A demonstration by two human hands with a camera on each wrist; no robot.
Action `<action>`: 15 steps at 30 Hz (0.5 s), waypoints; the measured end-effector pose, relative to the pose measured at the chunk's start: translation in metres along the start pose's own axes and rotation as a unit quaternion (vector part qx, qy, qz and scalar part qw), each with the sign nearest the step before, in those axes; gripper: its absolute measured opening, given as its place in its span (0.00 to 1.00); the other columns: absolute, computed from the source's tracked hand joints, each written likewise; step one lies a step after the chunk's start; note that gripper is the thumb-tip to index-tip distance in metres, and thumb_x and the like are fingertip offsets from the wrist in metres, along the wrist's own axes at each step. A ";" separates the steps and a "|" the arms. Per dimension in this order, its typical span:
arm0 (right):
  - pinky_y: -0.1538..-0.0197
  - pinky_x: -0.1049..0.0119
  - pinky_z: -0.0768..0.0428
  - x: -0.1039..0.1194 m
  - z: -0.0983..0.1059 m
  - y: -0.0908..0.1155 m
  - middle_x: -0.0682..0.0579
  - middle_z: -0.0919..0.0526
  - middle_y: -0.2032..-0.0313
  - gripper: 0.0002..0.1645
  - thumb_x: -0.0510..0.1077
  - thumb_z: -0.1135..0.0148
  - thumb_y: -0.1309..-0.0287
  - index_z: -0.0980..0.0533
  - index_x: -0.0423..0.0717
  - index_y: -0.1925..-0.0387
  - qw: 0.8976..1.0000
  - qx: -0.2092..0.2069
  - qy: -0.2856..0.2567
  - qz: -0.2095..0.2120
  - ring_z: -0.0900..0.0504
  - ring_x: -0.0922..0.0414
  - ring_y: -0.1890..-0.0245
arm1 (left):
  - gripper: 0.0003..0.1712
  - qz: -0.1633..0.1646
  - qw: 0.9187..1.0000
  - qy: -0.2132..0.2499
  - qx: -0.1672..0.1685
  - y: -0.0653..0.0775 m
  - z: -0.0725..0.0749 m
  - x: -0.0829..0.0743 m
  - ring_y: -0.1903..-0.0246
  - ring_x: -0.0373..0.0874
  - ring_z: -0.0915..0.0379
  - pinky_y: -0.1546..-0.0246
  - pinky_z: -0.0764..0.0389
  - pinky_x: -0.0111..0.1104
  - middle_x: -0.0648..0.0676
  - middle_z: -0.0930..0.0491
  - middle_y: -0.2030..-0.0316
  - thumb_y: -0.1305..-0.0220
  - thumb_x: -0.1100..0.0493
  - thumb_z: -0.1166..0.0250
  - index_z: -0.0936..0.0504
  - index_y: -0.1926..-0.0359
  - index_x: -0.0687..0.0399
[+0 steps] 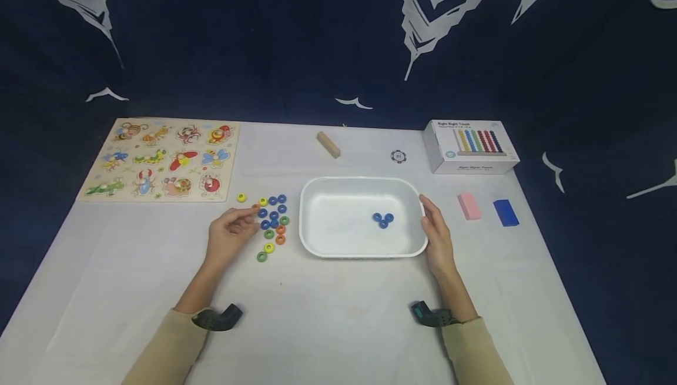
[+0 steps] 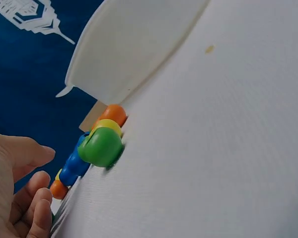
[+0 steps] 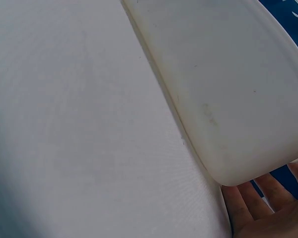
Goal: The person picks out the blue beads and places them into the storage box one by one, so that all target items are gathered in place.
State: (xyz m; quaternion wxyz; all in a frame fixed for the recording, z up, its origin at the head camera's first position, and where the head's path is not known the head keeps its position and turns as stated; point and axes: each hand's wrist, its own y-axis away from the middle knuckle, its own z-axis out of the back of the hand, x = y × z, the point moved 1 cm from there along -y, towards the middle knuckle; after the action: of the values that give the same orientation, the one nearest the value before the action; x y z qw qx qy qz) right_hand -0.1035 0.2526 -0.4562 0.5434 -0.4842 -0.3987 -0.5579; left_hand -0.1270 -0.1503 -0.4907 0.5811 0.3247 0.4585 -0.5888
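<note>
My left hand [image 1: 231, 235] reaches to the left edge of a loose group of coloured beads, its index fingertip at an orange bead [image 1: 256, 206]. In the left wrist view the thumb and fingers stand apart, with no bead visible between them. Blue beads [image 1: 274, 216], green beads [image 1: 269, 234] and yellow beads [image 1: 269, 248] lie beside that hand. A white tray [image 1: 338, 246] holds 3 blue beads [image 1: 384, 224]. At the tray's right end rests my right hand [image 1: 438, 238], its fairly straight fingers [image 3: 260, 201] against the outer wall.
An insect picture puzzle board [image 1: 158, 161] lies at the back left. Behind the tray are a wooden block [image 1: 328, 144] and a round chip [image 1: 398, 156]. A printed box [image 1: 471, 147] stands back right, with a pink block [image 1: 469, 206] and a blue block [image 1: 506, 213] before it.
</note>
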 end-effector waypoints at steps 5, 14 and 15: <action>0.40 0.76 0.41 0.001 0.002 0.001 0.49 0.44 0.34 0.26 0.44 0.64 0.34 0.45 0.48 0.36 1.000 0.003 0.000 0.003 0.46 0.54 0.34 | 0.16 -0.042 0.992 -0.122 0.015 0.001 -0.006 0.001 0.75 0.34 0.34 0.76 0.31 0.22 0.43 0.26 0.75 0.58 0.61 0.30 0.17 0.63 0.48; 0.40 0.74 0.39 0.000 0.002 0.000 0.49 0.44 0.34 0.26 0.44 0.65 0.34 0.46 0.49 0.36 1.000 0.006 0.001 0.001 0.45 0.53 0.35 | 0.14 -0.064 0.980 -0.186 0.019 0.001 -0.008 -0.009 0.77 0.36 0.33 0.76 0.31 0.26 0.44 0.26 0.76 0.59 0.59 0.29 0.17 0.65 0.51; 0.40 0.75 0.40 0.000 0.002 0.000 0.49 0.45 0.34 0.26 0.44 0.65 0.34 0.46 0.49 0.35 1.000 0.008 0.000 0.000 0.46 0.53 0.35 | 0.14 -0.062 0.983 -0.172 0.017 0.001 -0.007 -0.014 0.77 0.36 0.33 0.76 0.31 0.25 0.45 0.26 0.77 0.58 0.60 0.29 0.18 0.65 0.52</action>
State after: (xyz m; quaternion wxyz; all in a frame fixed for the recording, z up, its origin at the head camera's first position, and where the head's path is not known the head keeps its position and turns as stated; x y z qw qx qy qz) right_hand -0.1030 0.2544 -0.4562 0.5476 -0.4798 -0.4027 -0.5547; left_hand -0.1260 -0.1379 -0.4805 0.6083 0.1994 0.3610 -0.6782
